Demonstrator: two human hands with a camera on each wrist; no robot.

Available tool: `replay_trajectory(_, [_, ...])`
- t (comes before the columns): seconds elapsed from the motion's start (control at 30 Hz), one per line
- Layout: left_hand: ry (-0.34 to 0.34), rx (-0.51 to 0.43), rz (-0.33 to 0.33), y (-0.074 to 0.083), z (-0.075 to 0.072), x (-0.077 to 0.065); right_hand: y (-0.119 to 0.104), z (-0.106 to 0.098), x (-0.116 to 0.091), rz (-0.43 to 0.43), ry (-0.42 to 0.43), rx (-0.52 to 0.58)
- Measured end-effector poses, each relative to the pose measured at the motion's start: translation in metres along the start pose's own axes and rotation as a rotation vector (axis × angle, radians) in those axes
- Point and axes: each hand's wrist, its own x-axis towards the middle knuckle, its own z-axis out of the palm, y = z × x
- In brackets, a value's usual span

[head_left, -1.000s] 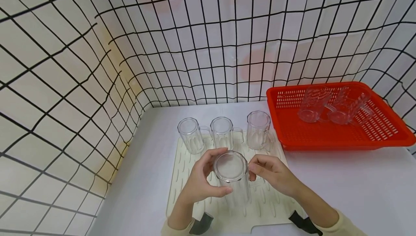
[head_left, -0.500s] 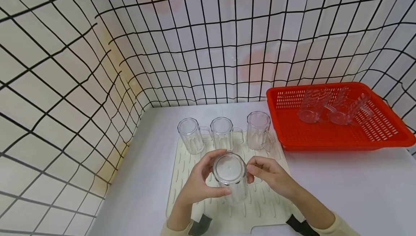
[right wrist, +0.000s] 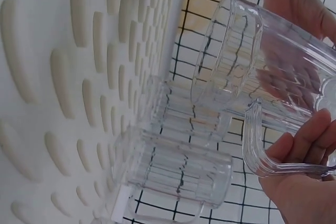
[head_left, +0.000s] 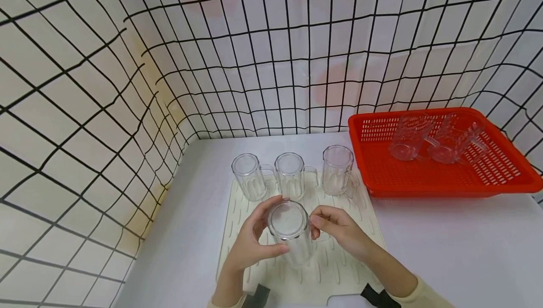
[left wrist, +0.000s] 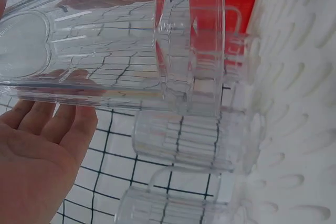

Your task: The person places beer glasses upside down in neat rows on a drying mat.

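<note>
A clear mug point(head_left: 288, 220) is held above the ribbed cream mat point(head_left: 339, 270), apart from it in the wrist views. Curving round its side, my left hand point(head_left: 251, 242) grips the mug, thumb at the front and fingers behind. My right hand point(head_left: 339, 228) holds the mug's handle point(right wrist: 253, 142), with fingers through the loop. Behind, along the mat's far edge, stand three similar mugs: a left one point(head_left: 249, 177), a middle one point(head_left: 290, 176) and a right one point(head_left: 337, 170). Which end of the held mug is up, I cannot tell.
At the back right, a red slotted basket point(head_left: 424, 192) sits beside the mat. Clear mugs point(head_left: 409, 138) lean inside it. Black wire grid point(head_left: 292, 62) stands along the back and left of the white table point(head_left: 186, 232).
Both hands and the held mug have shifted slightly left over the mat. The other mugs and the basket stay where they were.
</note>
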Motion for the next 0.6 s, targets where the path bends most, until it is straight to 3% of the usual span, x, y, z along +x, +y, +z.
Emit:
replay_trajectory(0.33, [0.131, 0.069, -0.05, 0.002, -0.014, -0.011, 0.011, 0.012, 0.016, 0.01, 0.041, -0.019])
replay_trajectory(0.6, [0.175, 0.121, -0.076, 0.004, -0.027, -0.016, 0.024, 0.02, 0.034, 0.007, 0.054, -0.013])
